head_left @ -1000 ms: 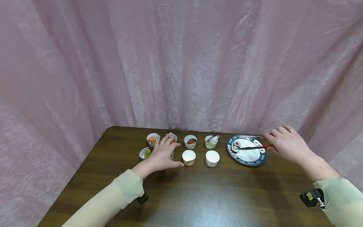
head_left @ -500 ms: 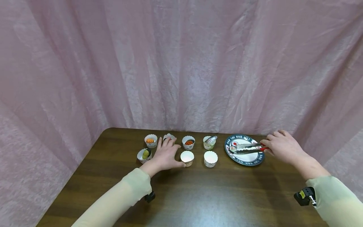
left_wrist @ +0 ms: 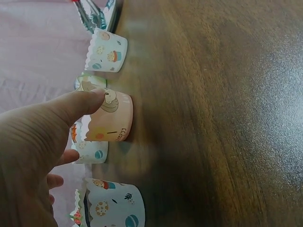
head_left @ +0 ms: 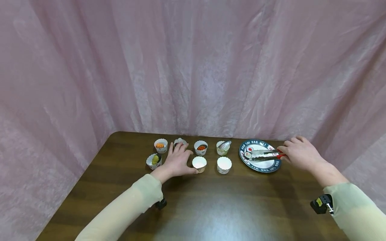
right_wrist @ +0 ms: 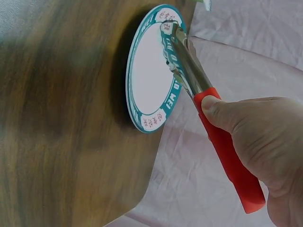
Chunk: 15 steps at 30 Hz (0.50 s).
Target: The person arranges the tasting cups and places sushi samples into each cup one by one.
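Note:
My left hand (head_left: 177,160) has its fingers spread beside a peach paper cup (head_left: 199,164). The thumb (left_wrist: 87,99) overlaps that cup's side in the left wrist view, while the other fingers stay apart from it. Red-handled metal tongs (right_wrist: 222,142) are gripped in my right hand (head_left: 301,154), thumb along the handle. Their arms lie close together over a round white plate (head_left: 262,165) with a teal lettered rim. Between the tips sits a sushi roll piece (head_left: 248,155). Another small roll with a red centre (head_left: 249,149) lies just behind it.
A white cup (head_left: 224,165) stands right of the peach one. Behind are a cup holding a spoon (head_left: 224,144) and a cup of red-orange filling (head_left: 200,147). At left are an orange-filled cup (head_left: 161,146) and one with green filling (head_left: 154,162). A pink curtain (head_left: 193,67) hangs behind.
The tongs' arms have come together around the sushi roll piece on the plate. My left hand has shifted slightly right relative to the cups, its thumb now nearer the peach cup.

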Motion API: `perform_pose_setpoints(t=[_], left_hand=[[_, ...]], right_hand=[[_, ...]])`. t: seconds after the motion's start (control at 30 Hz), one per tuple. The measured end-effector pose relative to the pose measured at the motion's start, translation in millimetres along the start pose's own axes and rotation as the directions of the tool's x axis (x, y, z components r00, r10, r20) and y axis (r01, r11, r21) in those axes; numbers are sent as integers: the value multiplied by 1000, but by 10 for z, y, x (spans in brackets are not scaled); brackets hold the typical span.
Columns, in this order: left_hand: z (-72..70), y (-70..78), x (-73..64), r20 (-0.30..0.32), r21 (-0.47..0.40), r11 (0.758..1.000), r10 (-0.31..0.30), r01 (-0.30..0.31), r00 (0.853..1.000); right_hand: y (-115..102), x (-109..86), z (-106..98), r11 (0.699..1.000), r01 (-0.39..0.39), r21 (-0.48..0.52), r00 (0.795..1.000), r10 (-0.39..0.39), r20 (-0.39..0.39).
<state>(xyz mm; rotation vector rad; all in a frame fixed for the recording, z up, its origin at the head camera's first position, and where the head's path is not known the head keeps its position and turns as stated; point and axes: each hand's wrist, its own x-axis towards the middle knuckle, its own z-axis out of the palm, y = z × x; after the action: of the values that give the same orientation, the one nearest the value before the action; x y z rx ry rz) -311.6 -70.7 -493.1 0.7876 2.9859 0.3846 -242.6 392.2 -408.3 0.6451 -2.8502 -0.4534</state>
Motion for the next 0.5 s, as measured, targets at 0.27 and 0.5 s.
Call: perform_pose_setpoints(t=[0.27, 0.5], left_hand=[[22, 14, 68, 0, 6, 1000, 3, -3, 1000], [34, 49, 100, 19, -2, 1000, -2, 2, 1000]], right_hand=[[-1, 3, -8, 999, -4, 36, 1000, 4, -3], [-15, 30, 34, 999, -12, 46, 1000, 12, 11]])
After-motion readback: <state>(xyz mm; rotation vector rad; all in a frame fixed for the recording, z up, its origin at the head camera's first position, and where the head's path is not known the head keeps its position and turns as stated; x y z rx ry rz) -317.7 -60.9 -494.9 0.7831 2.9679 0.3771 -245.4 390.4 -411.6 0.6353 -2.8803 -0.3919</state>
